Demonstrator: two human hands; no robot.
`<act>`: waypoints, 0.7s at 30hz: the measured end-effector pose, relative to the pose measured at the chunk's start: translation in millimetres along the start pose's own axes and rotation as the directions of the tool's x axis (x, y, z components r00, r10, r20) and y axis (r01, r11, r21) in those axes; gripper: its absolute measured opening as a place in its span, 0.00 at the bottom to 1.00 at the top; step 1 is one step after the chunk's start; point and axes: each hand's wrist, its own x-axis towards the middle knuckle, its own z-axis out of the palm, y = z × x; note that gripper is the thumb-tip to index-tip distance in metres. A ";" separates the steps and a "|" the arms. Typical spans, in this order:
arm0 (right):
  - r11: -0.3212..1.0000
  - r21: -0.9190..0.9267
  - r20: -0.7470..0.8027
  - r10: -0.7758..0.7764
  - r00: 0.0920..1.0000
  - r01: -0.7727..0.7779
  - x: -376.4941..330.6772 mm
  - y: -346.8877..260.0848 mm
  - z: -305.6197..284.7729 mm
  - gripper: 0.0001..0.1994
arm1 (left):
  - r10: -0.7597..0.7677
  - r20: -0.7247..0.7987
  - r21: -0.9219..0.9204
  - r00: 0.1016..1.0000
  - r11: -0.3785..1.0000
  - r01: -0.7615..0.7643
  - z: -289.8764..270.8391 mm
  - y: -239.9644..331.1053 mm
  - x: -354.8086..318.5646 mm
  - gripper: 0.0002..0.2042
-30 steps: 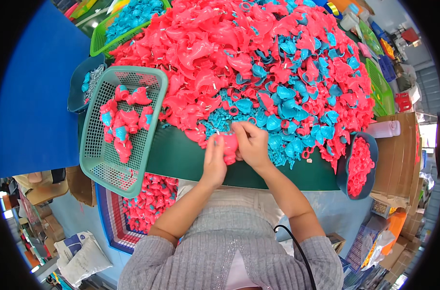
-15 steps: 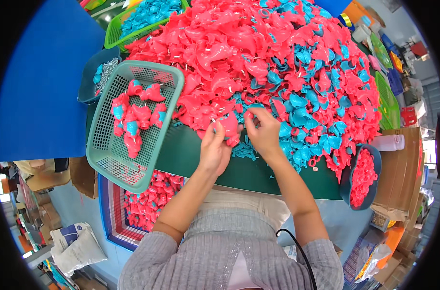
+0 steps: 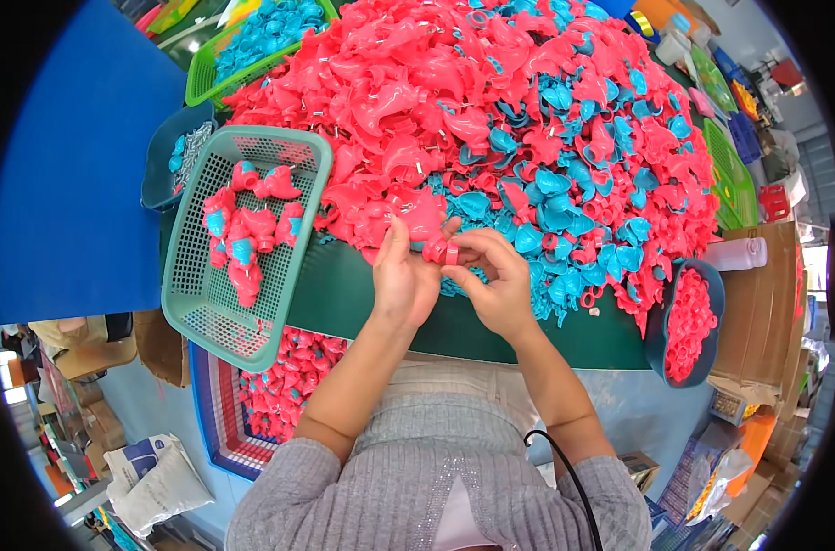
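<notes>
My left hand [image 3: 401, 277] grips a pink plastic piece [image 3: 421, 223] at the near edge of a big heap of pink and blue plastic parts [image 3: 509, 119]. My right hand [image 3: 493, 275] pinches a small pink ring [image 3: 451, 253] against that piece. Both hands meet over the dark green table [image 3: 362, 303]. To my left, a teal mesh basket [image 3: 300, 248] holds several joined pink and blue pieces [image 3: 245, 231].
A dark bowl of small pink rings [image 3: 688, 321] sits at the right table edge. A bowl of small metal parts [image 3: 180, 161] and a green tray of blue parts [image 3: 252, 41] lie at the far left. Below the table stands a crate of pink pieces [image 3: 284, 386]. Cardboard boxes [image 3: 766, 312] are on the right.
My hands rose from the table edge to the heap. The left hand took up a larger pink piece and the right hand now presses a ring to it.
</notes>
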 end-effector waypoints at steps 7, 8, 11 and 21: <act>0.940 -0.271 -0.129 -0.250 0.960 0.208 -7.9 -10.7 11.0 0.15 | -0.010 0.005 -0.001 1.000 1.000 0.010 2.3 -10.3 -5.2 0.22; 0.966 -0.205 -0.168 -0.195 0.966 0.159 -8.8 -10.7 13.8 0.15 | -0.001 0.007 0.015 1.000 1.000 0.001 2.3 -12.1 -6.8 0.22; 0.984 -0.145 -0.211 -0.131 0.969 0.102 -11.2 -15.0 17.6 0.14 | 0.160 0.032 0.155 0.987 0.974 -0.163 13.8 -19.2 -14.5 0.21; 0.995 0.104 -0.137 0.008 0.990 0.006 -7.6 11.0 -18.7 0.15 | 0.064 0.154 0.369 0.986 0.922 -0.118 -12.9 -7.3 -18.4 0.19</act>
